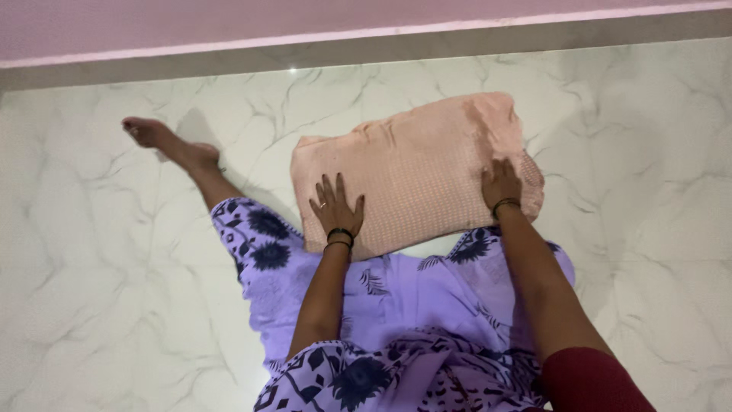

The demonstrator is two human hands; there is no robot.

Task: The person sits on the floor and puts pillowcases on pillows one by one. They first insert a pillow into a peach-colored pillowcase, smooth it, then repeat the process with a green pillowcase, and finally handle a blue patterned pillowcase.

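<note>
One folded peach cloth (pixel 415 164), seemingly; two hands: left hand (pixel 335 207), right hand (pixel 500 183).

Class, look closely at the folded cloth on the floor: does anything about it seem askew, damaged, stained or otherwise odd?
Only a small thing. The folded peach cloth lies at a slant to the floor's edge, and a darker streak runs down near its right end; stain or shadow, I cannot tell. Both the left hand and right hand rest flat on it.

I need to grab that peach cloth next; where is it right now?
In the head view, the folded peach cloth lies on the marble floor just right of centre, with the left hand and right hand flat on it.
</note>
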